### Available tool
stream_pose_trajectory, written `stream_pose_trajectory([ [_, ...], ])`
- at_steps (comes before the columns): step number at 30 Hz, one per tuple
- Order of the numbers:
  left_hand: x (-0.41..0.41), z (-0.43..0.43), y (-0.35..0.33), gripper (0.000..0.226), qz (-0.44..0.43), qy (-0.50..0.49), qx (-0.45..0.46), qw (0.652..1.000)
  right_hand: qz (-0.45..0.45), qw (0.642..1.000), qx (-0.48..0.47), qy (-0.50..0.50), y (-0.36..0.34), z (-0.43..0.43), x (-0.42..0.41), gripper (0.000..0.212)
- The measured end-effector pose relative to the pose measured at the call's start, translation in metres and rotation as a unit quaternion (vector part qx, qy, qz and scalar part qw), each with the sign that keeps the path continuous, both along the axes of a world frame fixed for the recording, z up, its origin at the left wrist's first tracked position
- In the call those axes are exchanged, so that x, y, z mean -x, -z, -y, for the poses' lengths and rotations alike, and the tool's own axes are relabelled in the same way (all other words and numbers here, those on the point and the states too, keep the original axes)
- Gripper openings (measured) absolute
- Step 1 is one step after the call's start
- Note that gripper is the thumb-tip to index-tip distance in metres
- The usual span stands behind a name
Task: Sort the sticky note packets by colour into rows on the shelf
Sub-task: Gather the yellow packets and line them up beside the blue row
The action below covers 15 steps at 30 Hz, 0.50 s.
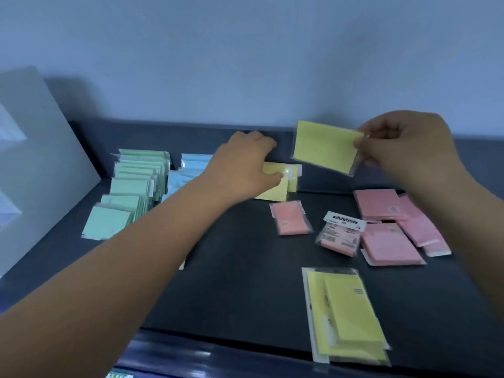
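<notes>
Right hand (403, 143) pinches a yellow packet (326, 145) in the air, far right. Left hand (245, 165) grips a yellow stack (275, 190) on the shelf (231, 255), thumb and curled fingers around it.

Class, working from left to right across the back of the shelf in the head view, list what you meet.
green packets → blue packets → left hand → yellow stack → held yellow packet → right hand
</notes>
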<state>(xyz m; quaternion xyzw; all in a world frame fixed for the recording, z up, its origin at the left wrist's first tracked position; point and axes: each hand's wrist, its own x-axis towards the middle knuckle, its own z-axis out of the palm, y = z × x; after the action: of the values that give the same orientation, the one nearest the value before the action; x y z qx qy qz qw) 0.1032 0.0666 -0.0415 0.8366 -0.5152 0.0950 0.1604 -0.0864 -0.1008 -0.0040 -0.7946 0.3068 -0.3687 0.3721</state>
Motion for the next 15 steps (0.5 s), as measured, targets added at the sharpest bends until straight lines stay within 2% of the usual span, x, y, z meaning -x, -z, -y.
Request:
stream_pose_trajectory([
  [3, -0.007, 0.012, 0.006, 0.052, 0.128, -0.001, -0.085, 0.988, -0.002, 1.000, 0.003, 0.013, 0.011, 0.005, -0.018, 0.014],
  [5, -0.008, 0.017, 0.011, 0.050, 0.180, 0.010, -0.101, 0.978, -0.003, 1.000, 0.003, 0.009, 0.019, 0.008, -0.026, 0.017],
  [15, -0.016, 0.025, 0.030, 0.039, 0.221, 0.028, -0.052, 0.974, 0.006, 1.000, 0.010, -0.015, 0.037, 0.010, -0.044, 0.016],
])
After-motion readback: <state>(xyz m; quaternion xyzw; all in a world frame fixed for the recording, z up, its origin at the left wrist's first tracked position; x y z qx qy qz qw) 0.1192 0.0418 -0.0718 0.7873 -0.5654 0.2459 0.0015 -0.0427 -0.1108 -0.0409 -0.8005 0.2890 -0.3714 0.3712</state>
